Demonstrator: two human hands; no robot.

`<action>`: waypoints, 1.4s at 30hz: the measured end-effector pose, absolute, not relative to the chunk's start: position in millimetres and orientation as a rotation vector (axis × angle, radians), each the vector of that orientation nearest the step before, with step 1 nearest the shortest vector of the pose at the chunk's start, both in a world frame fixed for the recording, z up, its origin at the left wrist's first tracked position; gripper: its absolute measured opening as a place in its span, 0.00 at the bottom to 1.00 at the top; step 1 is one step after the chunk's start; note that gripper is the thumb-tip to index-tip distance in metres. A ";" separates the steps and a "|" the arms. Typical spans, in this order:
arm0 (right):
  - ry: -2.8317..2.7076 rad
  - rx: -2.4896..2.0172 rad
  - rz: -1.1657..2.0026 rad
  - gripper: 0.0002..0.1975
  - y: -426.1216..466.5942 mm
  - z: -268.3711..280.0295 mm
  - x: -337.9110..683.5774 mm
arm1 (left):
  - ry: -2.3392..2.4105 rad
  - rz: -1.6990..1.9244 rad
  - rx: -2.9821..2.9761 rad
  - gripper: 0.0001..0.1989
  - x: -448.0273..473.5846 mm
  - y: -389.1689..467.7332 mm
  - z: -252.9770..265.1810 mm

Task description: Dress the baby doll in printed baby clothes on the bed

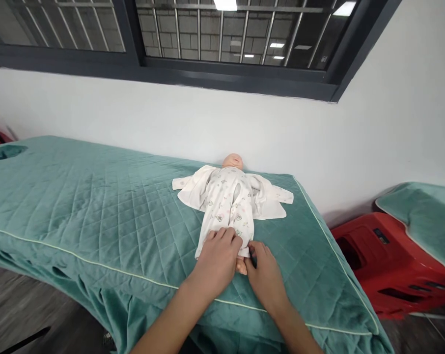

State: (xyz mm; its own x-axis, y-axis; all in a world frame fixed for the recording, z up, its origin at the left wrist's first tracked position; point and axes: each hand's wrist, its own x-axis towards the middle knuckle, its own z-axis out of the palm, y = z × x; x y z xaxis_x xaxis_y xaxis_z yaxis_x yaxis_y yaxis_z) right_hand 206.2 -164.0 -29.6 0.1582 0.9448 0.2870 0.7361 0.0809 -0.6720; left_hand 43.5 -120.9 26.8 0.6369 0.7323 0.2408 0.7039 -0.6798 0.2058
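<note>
A baby doll (233,160) lies on its back, head towards the wall, in white printed trousers (222,214). A white jacket (272,199) is spread open beneath it, its sleeves out to both sides. My left hand (220,253) lies over the lower trouser legs, fingers curled round the cloth and palm down. Close by on the right, my right hand (263,273) pinches the trouser hem beside the doll's bare foot (241,266). The foot sticks out between my hands; the other foot is hidden.
Beneath the doll is a bed with a green quilted cover (108,211), set against a white wall (281,132). A dark-framed window (230,76) with metal bars is above. To the right stands a red plastic stool (388,260), partly under green cloth (425,216).
</note>
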 end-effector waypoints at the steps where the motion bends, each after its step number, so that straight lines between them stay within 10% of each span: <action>1: -1.604 -1.686 0.413 0.08 -163.1 -27.7 206.1 | 1.208 0.455 2.755 0.10 43.3 -120.7 26.2; 14: -1.842 -1.284 0.223 0.11 -175.6 58.5 205.9 | 1.227 0.957 2.152 0.03 57.2 -123.5 43.9; 42: -1.991 -1.398 0.040 0.13 -214.3 -3.0 213.6 | 1.479 1.391 2.151 0.16 -14.0 -180.6 -39.0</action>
